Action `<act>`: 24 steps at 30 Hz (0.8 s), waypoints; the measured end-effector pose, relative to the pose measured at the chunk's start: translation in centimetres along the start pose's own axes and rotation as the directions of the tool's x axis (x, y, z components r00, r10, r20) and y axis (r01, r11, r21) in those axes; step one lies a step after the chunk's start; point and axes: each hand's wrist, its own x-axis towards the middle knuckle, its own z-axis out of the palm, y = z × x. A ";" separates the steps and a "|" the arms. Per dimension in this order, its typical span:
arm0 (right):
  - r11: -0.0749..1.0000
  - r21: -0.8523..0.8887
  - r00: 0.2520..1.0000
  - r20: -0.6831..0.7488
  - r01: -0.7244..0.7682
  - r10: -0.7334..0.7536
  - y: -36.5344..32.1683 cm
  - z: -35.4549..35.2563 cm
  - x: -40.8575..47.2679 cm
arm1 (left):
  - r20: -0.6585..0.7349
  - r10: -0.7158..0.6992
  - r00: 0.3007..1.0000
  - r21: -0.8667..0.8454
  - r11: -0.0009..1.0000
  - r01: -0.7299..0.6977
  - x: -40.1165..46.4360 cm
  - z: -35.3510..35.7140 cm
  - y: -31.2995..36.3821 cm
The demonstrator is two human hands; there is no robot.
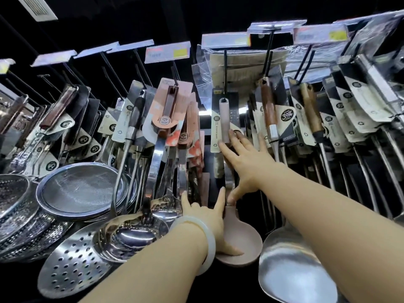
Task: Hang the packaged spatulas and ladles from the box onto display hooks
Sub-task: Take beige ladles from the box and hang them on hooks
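A pink silicone ladle in its card sleeve is hanging from a black display hook, its handle loop threaded at the hook's lower end and its bowl lowest, nearest the camera. The right hand is lying spread against the ladle, fingers straight and fanned wide over the printed card and the pink handle, thumb reaching down to the steel neck just above the bowl; it is pressing, not gripping. The left hand, wearing a pale bangle at the wrist, is cupping the bowl from the ladle's left, thumb lying inside the bowl, index finger pointing up along the neck, the other fingers behind the bowl's edge and only partly seen.

Left of the ladle, steel ladles on pink cards are hanging close beside it, with a perforated skimmer and round mesh strainers further left. Right of the ladle, a large steel spatula is hanging near it, and beyond that wooden-handled utensils in carded sleeves. Above the ladle, price tags are sitting at the hook ends.
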 end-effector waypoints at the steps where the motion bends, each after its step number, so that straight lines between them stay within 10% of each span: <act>1: 1.000 -0.007 1.000 0.000 0.001 -0.001 -0.1 -0.1 0.0 | 0.009 0.002 1.000 -0.006 1.000 -0.002 -0.1 -0.1 0.0; 12: 0.979 0.206 0.998 -0.059 -0.004 0.016 -0.7 -3.8 -4.7 | -0.177 -0.023 0.984 -0.432 0.900 -0.057 -3.8 -4.6 -1.2; 24: 0.953 -0.098 0.946 0.130 -0.287 0.298 9.6 -9.8 -19.0 | -0.434 0.253 0.865 -0.457 0.765 -0.454 -9.9 -10.9 10.0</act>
